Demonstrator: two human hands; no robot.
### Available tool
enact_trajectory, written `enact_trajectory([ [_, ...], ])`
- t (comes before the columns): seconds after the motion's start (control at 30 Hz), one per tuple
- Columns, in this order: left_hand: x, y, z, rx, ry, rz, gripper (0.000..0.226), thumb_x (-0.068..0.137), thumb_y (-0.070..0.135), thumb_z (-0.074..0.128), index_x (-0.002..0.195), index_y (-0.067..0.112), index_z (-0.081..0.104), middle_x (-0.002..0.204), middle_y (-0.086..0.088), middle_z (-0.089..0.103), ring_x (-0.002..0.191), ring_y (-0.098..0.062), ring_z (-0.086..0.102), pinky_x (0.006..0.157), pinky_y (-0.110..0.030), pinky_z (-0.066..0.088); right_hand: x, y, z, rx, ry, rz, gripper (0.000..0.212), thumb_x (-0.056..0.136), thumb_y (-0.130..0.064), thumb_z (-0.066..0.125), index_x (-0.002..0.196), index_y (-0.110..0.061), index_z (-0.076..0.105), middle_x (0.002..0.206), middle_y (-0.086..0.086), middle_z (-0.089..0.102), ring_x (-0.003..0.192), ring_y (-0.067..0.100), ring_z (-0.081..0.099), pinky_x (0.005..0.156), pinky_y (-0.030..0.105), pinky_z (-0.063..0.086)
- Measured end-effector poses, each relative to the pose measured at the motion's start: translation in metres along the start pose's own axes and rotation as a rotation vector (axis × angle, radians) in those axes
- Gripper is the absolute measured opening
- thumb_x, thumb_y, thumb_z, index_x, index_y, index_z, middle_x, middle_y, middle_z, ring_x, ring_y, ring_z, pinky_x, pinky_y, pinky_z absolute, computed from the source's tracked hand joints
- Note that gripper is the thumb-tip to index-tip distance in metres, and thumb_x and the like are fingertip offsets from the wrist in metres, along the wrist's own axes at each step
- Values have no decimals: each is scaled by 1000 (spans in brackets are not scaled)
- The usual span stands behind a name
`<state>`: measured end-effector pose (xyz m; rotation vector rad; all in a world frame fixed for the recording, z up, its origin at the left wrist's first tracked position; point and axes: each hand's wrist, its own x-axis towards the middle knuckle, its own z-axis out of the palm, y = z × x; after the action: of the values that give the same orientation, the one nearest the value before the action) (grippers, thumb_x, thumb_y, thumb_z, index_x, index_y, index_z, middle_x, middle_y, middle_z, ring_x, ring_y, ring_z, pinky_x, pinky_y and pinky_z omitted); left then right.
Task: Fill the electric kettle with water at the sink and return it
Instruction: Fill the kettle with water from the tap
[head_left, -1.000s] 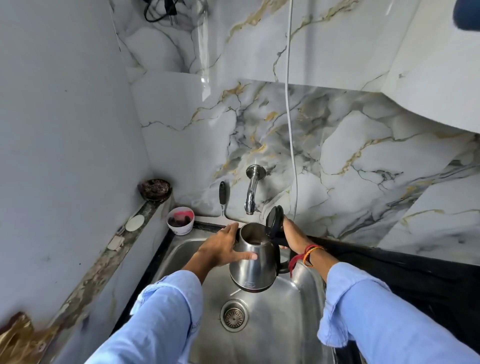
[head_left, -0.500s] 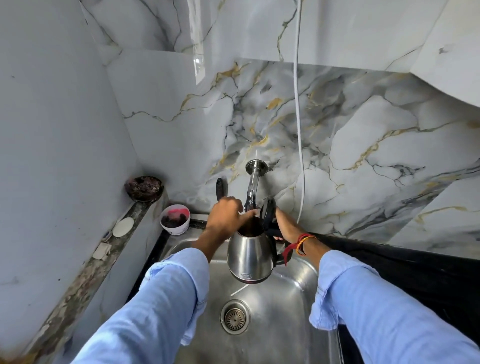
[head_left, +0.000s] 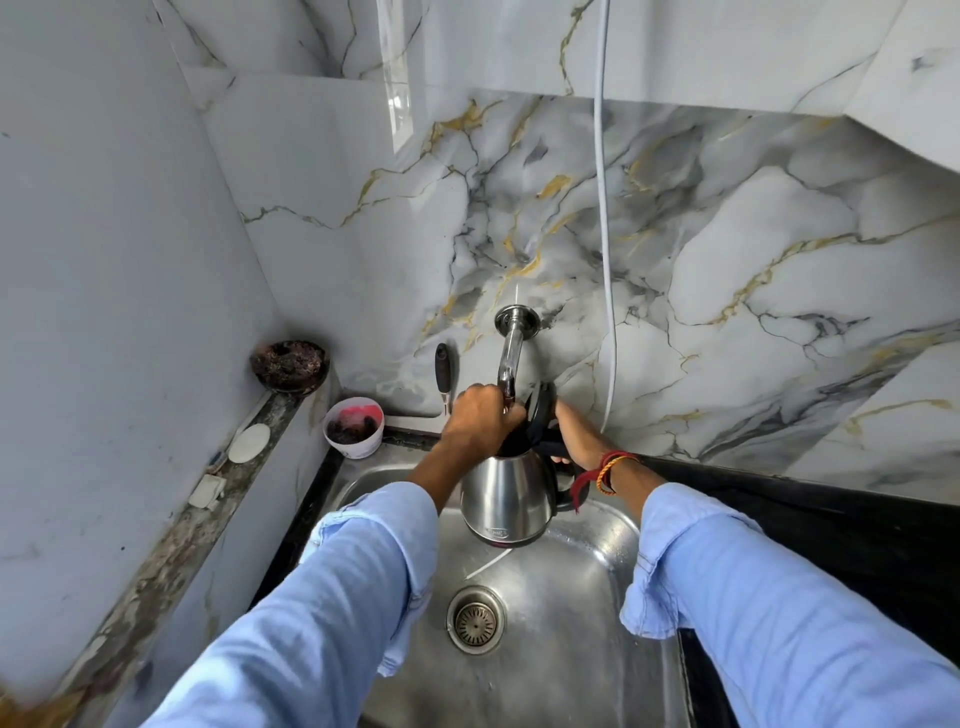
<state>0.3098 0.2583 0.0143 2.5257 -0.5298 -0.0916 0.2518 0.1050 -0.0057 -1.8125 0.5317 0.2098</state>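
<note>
One steel kettle (head_left: 506, 501), lid (head_left: 540, 415) raised, hangs above one sink (head_left: 587, 597) under one tap (head_left: 510, 358). Right hand (head_left: 574, 441) grips the kettle's handle; left hand (head_left: 480, 421) is curled closed at the tap's outlet. One drain (head_left: 475, 619), one white cup (head_left: 354, 427), two blue sleeves.

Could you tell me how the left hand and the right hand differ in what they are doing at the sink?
The left hand is closed around the tap tip above the kettle mouth; the right hand has its grip on the kettle's black handle. The left hand sits nearer the wall corner; the right hand's wrist wears red and orange threads. Both wear light blue sleeves and meet over the sink.
</note>
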Motion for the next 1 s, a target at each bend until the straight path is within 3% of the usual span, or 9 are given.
enact_trajectory([
  [0.17,8,-23,-7,-185,-150,116,37,94,29,66,65,17,48,64,1,50,71,-28,53,64,-32,36,-1,-1,2,-3,-24,-15,69,103,-66,29,116,-15,73,99,6,73,86,19,67,72,34,50],
  [0.23,8,-36,-12,-120,-210,192,33,98,44,61,92,11,61,92,-7,62,95,-30,59,81,-37,44,-1,0,1,-3,-28,-15,65,104,-65,29,113,-19,74,99,4,72,87,17,66,73,34,50],
  [0.27,5,-44,-14,-54,-244,216,50,98,53,56,117,7,61,115,-12,62,114,-29,56,97,-39,44,-2,0,-1,-8,-27,-16,62,103,-65,28,106,-24,75,98,1,72,87,16,65,72,34,50],
  [0.3,1,-54,-17,16,-280,220,71,96,61,52,140,6,50,139,-14,53,132,-27,47,112,-40,37,-3,0,-2,-13,-25,-17,60,103,-66,28,97,-30,75,96,-3,72,87,14,65,71,33,49],
  [0.37,-8,-70,-21,182,-303,236,100,90,76,46,159,8,21,166,-11,23,152,-25,23,123,-43,20,-5,-1,-4,-17,-12,-17,59,101,-68,28,86,-34,74,90,-9,73,85,12,65,67,32,47],
  [0.47,-17,-78,-15,345,-329,279,117,83,85,43,162,11,2,171,-8,0,157,-21,2,127,-47,7,-8,-3,-6,-37,0,-19,61,96,-69,28,83,-31,74,90,-6,74,84,16,67,70,33,49],
  [0.73,-23,-63,-7,339,-305,231,130,73,93,41,161,8,-3,170,-9,-4,157,-20,-2,127,-47,0,-18,-6,-10,-93,20,-32,66,92,-70,24,85,-26,72,85,0,71,72,19,61,66,33,46],
  [0.83,-24,-61,-9,356,-300,237,132,70,95,37,161,8,-3,170,-9,-3,157,-20,-2,127,-47,0,-22,-7,-9,-99,10,-33,63,94,-68,25,86,-29,73,91,-5,70,79,16,63,69,34,48],
  [1.0,-24,-58,-14,368,-293,229,132,70,97,35,161,9,-2,171,-9,-2,157,-20,-1,126,-47,0,-23,-10,-6,-168,11,-52,76,97,-66,26,112,-10,75,120,12,71,111,30,64,103,48,48],
])
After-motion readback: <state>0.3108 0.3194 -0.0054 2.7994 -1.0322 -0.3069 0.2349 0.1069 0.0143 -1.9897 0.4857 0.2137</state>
